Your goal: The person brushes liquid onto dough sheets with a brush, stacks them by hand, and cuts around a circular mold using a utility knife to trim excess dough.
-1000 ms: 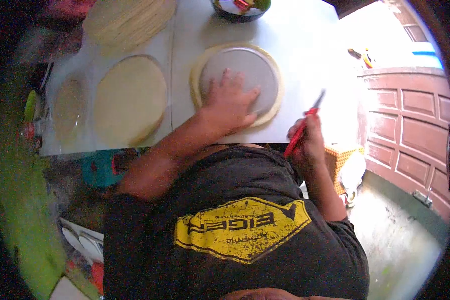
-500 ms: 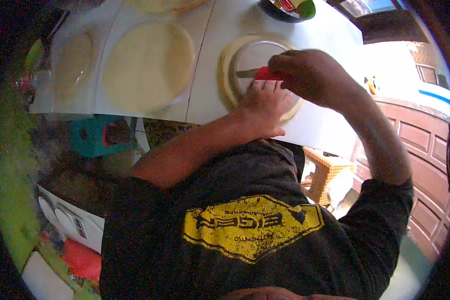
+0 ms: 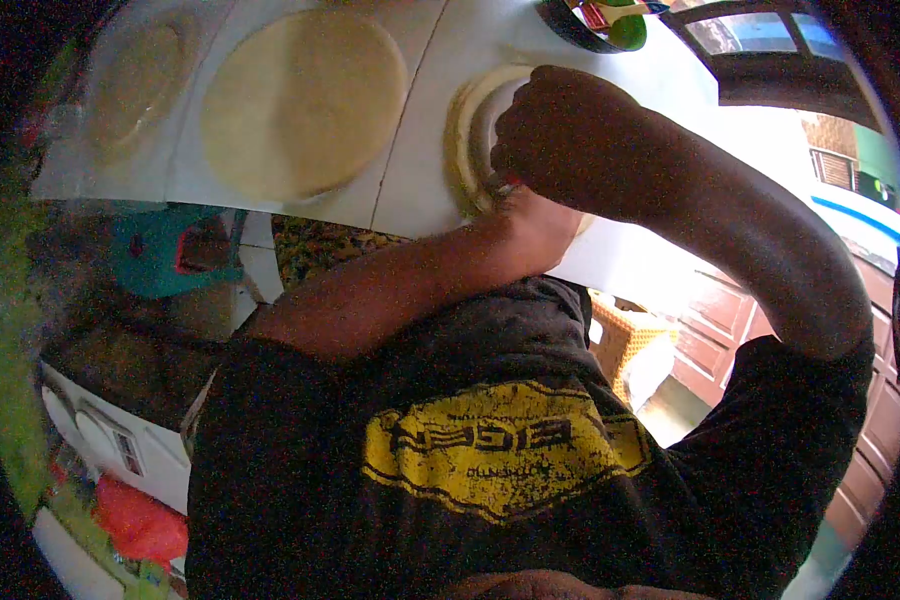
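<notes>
My right hand (image 3: 570,140) is closed round the red handle of a small knife (image 3: 511,184); its blade is mostly hidden now. It is held over the left side of a round, pale lid-like disc (image 3: 482,128), which lies on a flat round of dough (image 3: 457,150). My left hand (image 3: 542,228) rests low on that disc, just under the right hand, which covers most of its fingers. To the left lies a larger, thin, pale round of dough (image 3: 305,105), touched by neither hand.
At the table's far edge stands a dark bowl (image 3: 578,32) with a red-and-white brush (image 3: 600,14) and something green in it. Another pale round (image 3: 142,90) lies at far left. Below the white table (image 3: 395,190) are a teal stool (image 3: 165,250) and an orange woven stool (image 3: 625,345).
My right hand has swung left and down round the disc's edge with the knife, and its wrist has turned. The left hand stays on the disc. The view has shifted slightly.
</notes>
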A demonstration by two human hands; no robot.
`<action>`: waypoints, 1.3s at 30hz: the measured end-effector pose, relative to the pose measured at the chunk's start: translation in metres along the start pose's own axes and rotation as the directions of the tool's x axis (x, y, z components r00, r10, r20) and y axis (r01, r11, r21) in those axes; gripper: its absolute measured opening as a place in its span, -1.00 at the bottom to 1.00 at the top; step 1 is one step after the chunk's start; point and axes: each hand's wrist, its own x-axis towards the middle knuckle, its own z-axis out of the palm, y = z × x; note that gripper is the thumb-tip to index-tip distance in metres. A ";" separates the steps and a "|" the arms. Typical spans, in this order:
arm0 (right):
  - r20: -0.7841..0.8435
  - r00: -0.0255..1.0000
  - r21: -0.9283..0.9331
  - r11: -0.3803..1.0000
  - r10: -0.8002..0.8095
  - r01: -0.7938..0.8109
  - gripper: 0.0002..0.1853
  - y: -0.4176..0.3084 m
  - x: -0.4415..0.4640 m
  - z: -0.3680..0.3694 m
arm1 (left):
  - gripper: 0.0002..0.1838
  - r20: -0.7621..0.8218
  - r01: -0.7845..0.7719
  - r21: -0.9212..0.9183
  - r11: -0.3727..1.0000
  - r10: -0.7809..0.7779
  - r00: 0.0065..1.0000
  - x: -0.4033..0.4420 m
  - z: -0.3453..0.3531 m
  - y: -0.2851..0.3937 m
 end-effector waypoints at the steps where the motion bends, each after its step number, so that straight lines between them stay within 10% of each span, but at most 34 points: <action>1: 0.008 1.000 -0.009 1.000 -0.001 0.001 -0.85 -0.001 0.002 -0.002 | -0.56 0.026 0.002 -0.004 1.000 -0.002 1.000 0.001 0.001 -0.001; 12: 0.234 0.972 -0.102 0.995 0.027 -0.003 -0.85 -0.009 0.058 -0.006 | -0.53 0.249 -0.014 -0.440 0.898 0.137 0.959 -0.025 -0.004 -0.026; 17: 0.371 0.928 -0.067 0.998 0.014 0.012 -0.84 0.020 0.095 0.007 | -0.51 0.277 0.007 -0.240 0.971 0.062 0.959 0.001 -0.020 -0.014; 20: 0.440 0.895 -0.027 0.996 -0.069 0.090 -0.83 0.043 0.114 0.016 | -0.40 0.078 -0.138 0.267 0.954 0.121 0.990 -0.006 -0.053 -0.009; 27: 0.440 0.775 0.118 0.884 -0.454 0.452 -0.62 0.128 0.136 0.061 | -0.28 0.351 -0.206 0.183 0.961 0.132 0.927 0.000 -0.060 -0.010; 29: 0.413 0.787 0.195 0.889 -0.458 0.415 -0.60 0.145 0.130 0.065 | -0.41 0.098 -0.207 0.235 0.950 0.189 0.977 -0.008 -0.056 -0.010; 39: 0.315 0.919 0.572 0.820 -0.237 0.016 -0.51 0.196 0.077 0.111 | -0.40 0.036 -0.190 0.142 0.972 0.186 0.982 -0.011 -0.033 -0.013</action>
